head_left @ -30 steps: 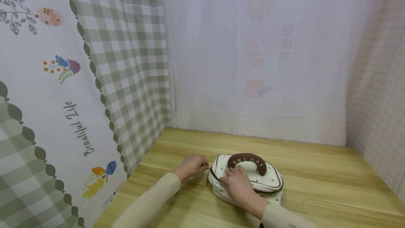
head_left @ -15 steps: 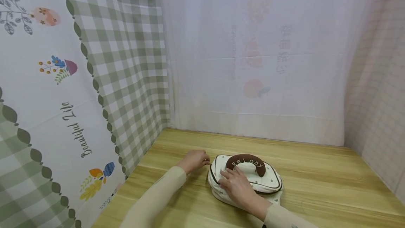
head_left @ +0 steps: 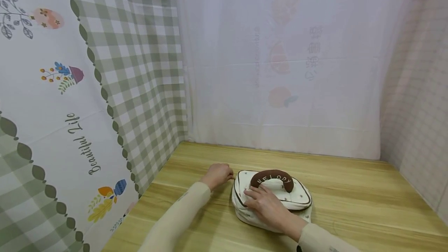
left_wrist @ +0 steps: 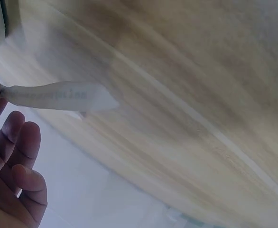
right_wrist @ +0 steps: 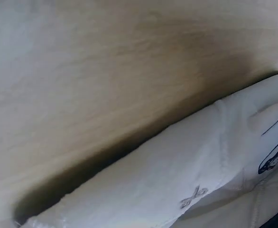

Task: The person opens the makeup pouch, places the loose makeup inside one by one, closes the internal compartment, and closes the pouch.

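Observation:
A white fabric zip bag (head_left: 301, 196) with small prints and dark piping sits on the table. Its lid carries a padded brown handle (head_left: 273, 174) lettered "MELODY". At the bag's left end, my left hand (head_left: 217, 175) pinches the base of a pale ribbon zipper pull (left_wrist: 58, 96) between thumb and finger; its other fingers are loosely bent. My right hand (head_left: 267, 207) lies over the front of the lid, fingers extended, tips close to the handle's left end. In the right wrist view the hand is out of sight, and only the bag's pale side (right_wrist: 162, 166) shows.
The wood-grain table (head_left: 357, 201) extends around the bag. A checked, printed cloth (head_left: 140, 69) hangs on the left, a white sheet (head_left: 227, 100) at the back, and a faint-gridded cloth (head_left: 420, 108) on the right.
My left hand has moved slightly away from me and to the right along the bag's left end. My right hand stays on the lid, nearly still. The head view has shifted a little.

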Tool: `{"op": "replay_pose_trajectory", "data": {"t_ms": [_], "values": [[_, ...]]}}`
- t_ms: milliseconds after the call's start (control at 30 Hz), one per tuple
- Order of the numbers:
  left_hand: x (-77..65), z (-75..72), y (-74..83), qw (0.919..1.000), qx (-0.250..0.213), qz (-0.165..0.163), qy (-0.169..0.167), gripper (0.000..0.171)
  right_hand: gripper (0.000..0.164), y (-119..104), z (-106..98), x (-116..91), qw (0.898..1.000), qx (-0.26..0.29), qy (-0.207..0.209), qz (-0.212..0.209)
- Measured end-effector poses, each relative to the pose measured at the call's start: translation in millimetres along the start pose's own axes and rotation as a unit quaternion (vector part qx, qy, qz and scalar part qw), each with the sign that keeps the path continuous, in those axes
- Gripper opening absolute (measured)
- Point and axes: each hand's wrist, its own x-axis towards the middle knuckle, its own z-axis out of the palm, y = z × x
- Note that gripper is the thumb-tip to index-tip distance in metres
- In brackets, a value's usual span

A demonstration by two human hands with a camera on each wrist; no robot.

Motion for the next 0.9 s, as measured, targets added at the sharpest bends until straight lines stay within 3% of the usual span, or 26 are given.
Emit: {"op": "replay_pose_trajectory", "data": {"t_ms": [167, 467, 633, 800, 900], "values": [[-6.3, -0.2, -0.5, 1.0, 0.002, -0.003, 0.003, 0.017, 0.01, 8.5, -1.4, -7.7, 0.999, -0.034, 0.012, -0.024], [-24.6, 1.1, 0.2, 0.9999, 0.0, 0.011, 0.0, 0.019, 0.005, 28.7, -7.4, -30.1, 0.998, -0.066, -0.009, 0.006], [-33.8, -8.0, 11.5, 0.9996, -0.013, 0.022, -0.008, 0.012, 0.006, 40.4, -16.6, -44.6, 0.996, -0.073, -0.031, 0.043], [-38.2, -15.6, 31.4, 0.9972, -0.06, 0.038, -0.022, 0.009, 0.005, 53.5, -27.1, -56.5, 0.988, -0.088, -0.062, 0.114], [-39.1, -15.6, 41.8, 0.9957, -0.073, 0.053, -0.018, 0.008, 0.015, 56.6, -32.2, -57.8, 0.981, -0.106, -0.077, 0.142]]}}
